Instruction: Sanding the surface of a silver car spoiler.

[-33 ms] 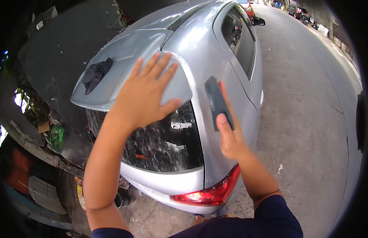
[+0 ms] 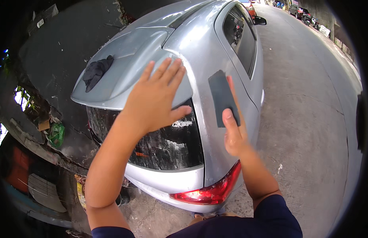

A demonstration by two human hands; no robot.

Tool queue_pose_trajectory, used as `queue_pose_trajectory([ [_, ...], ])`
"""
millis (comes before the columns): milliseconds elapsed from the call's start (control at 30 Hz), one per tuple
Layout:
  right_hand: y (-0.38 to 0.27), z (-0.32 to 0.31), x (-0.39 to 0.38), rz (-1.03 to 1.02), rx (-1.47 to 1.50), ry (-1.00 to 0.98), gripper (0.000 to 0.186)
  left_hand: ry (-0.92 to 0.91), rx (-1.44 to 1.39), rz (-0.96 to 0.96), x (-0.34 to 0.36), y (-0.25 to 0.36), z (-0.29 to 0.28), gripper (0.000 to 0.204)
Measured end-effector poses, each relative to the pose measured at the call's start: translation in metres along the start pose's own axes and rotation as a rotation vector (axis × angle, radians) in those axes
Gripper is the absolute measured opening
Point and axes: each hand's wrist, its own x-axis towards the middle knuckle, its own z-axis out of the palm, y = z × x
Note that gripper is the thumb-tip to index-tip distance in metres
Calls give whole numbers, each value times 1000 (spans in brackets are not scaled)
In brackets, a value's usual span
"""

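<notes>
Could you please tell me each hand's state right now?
Left hand: open, fingers spread, over the rear spoiler.
Right hand: holding a dark gray sandpaper-like sheet.

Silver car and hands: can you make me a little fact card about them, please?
Car: silver, seen from behind
Left hand: spread out over the spoiler; touching or not, can't tell
Right hand: holds a flat dark grey piece, thumb on it
Cloth: dark, crumpled, on the spoiler
Rear window: dark, streaky
Tail light: red
</notes>
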Motion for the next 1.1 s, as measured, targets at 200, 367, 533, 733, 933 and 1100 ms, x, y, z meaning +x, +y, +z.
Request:
queue_pose_trajectory([
  [200,19,-13,11,-170,-12,105,68,-53,195,22,-44,53,12,94],
  [367,21,5,30,-317,-409,-42,68,33,215,-97,-83,28,-4,78],
  [533,36,7,32,-374,-638,-355,74,179,179,-108,-114,-12,-10,65],
  [733,0,34,95,-585,-771,-546,77,545,-380,-433,-118,-97,12,54],
  [933,12,3,95,-696,-857,-743,85,719,-471,-621,-120,-118,36,55],
  [1100,-12,35,132,-840,-836,-757,88,716,-482,-607,-109,-115,39,56],
])
